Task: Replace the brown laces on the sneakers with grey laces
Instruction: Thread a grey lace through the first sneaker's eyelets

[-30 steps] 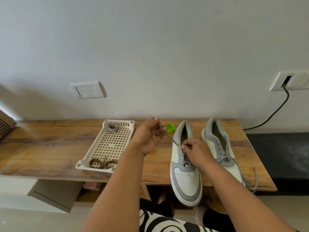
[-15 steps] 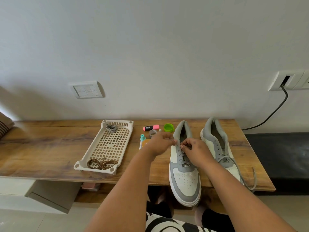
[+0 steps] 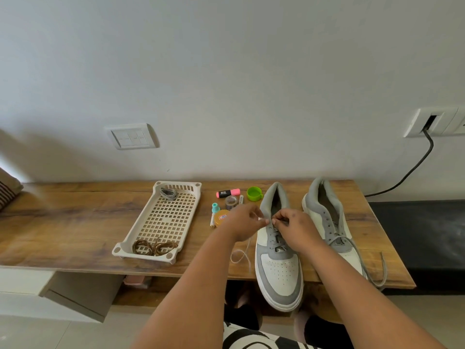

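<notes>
Hands meet over the upper eyelets of the left sneaker [image 3: 278, 263]. Left hand [image 3: 242, 224] has its fingertips curled against the sneaker's left eyelet edge; what it pinches there cannot be made out. Right hand [image 3: 295, 229] pinches the grey lace [image 3: 275, 235] at the tongue. A loose lace end [image 3: 241, 254] loops on the table [image 3: 75, 222] just left of that sneaker. Right sneaker [image 3: 327, 222] stands beside it, grey lace ends trailing over the table's front edge. Tray [image 3: 141, 238] sits well to the left: brown laces [image 3: 153, 247] at its near end, coiled grey lace [image 3: 168, 193] at its far end. Pink marker [image 3: 227, 193] and green cap [image 3: 254, 193] lie between tray and sneakers.
</notes>
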A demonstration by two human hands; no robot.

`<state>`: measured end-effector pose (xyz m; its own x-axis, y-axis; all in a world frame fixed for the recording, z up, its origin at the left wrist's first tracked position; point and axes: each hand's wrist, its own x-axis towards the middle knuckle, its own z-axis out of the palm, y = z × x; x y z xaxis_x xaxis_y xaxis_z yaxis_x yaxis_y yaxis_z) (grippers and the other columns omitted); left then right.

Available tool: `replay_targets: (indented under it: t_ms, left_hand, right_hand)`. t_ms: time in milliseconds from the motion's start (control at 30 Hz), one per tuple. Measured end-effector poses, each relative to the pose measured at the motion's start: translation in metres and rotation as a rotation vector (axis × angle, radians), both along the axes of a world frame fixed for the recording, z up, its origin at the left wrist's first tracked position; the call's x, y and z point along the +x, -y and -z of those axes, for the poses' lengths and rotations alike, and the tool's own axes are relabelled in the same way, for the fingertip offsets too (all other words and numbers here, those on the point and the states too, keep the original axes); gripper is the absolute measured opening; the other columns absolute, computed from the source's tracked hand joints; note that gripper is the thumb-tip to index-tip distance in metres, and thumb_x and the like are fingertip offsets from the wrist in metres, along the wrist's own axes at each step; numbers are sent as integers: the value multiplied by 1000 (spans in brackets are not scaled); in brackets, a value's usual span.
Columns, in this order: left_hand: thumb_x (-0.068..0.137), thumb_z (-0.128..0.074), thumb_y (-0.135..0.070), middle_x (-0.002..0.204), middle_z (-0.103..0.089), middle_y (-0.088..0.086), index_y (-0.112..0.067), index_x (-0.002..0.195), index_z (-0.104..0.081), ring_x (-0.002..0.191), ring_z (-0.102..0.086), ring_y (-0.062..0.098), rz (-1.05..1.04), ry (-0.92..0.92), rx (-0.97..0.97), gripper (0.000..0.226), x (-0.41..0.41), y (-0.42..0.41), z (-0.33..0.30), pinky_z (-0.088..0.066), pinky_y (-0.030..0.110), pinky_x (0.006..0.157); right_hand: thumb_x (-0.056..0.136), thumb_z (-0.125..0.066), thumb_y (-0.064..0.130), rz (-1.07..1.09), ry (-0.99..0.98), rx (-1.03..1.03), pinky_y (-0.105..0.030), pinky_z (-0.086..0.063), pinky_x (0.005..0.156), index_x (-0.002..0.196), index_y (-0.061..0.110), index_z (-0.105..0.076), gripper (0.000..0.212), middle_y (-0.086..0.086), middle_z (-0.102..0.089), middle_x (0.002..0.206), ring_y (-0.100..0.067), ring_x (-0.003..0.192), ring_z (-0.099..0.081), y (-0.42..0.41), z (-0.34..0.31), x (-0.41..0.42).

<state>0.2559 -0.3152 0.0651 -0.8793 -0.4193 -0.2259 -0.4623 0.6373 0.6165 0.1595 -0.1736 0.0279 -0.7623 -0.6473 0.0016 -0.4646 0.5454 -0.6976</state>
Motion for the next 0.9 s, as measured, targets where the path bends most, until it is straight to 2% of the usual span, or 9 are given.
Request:
replay_targets:
  t_ms: [200,267,333,367,433,500,633,733,900]
  left_hand:
    - [99,-55,-32,92,-63,3,-14,90,-69,90,-55,17,-12,-62,231,25,-2,-2,-1,-42,31,80]
    - [100,-55,-27,97,-67,2,-12,92,-69,101,-59,20,-85,-213,556,22,3,3,-13,-45,31,84]
    - [97,-51,-19,95,-72,3,-6,87,-63,101,-65,24,-150,-452,1104,21,11,8,-30,-53,34,85]
    - [94,-51,-19,92,-72,5,-5,78,-60,95,-68,25,-176,-557,1358,23,14,9,-41,-56,35,82]
    - [87,-54,-22,87,-71,10,-9,57,-55,72,-69,22,-255,-665,1591,33,19,12,-54,-57,33,74]
    - [88,-57,-24,79,-69,11,-11,49,-57,55,-60,19,-365,-592,1424,42,19,11,-54,-54,30,64]
    - [85,-66,-50,82,-65,-1,-14,80,-62,73,-60,16,-264,-105,74,37,11,13,-21,-52,31,71]
    - [90,-62,-50,102,-62,-3,-17,108,-62,98,-59,15,-79,26,49,38,5,3,-11,-48,31,83]
    - [99,-54,-33,110,-66,9,-8,108,-63,106,-59,25,53,71,-10,28,-6,-9,-6,-45,32,87]
  right_hand:
    - [92,-59,39,-27,-17,-21,-44,-53,83,90,40,-63,5,9,-66,92,-21,98,-59,-2,-1,0]
    - [94,-56,39,-26,-48,-21,-47,-51,85,94,40,-64,8,9,-66,94,-23,99,-57,-3,-3,0]
    - [98,-51,37,-21,-75,13,-49,-47,90,100,39,-65,14,7,-64,100,-24,106,-51,-4,-6,-1]
    - [99,-49,36,-22,-90,41,-50,-45,93,105,38,-65,18,6,-63,105,-24,110,-48,-5,-8,-2]
    - [102,-44,32,-40,-96,83,-50,-41,97,111,42,-64,24,5,-60,114,-24,115,-42,-7,-10,-6]
    - [103,-39,26,-70,-74,121,-50,-39,101,113,46,-62,32,6,-58,118,-22,117,-41,-10,-12,-9]
    - [102,-36,20,-61,-70,121,-49,-43,96,103,44,-59,33,4,-58,109,-23,111,-46,-12,-17,-6]
    - [101,-38,17,-46,-85,68,-46,-48,88,92,41,-53,30,4,-58,101,-22,101,-53,-13,-20,-3]
    - [100,-39,12,-47,-99,37,-38,-50,81,91,33,-54,27,1,-59,99,-19,93,-56,-16,-21,-4]
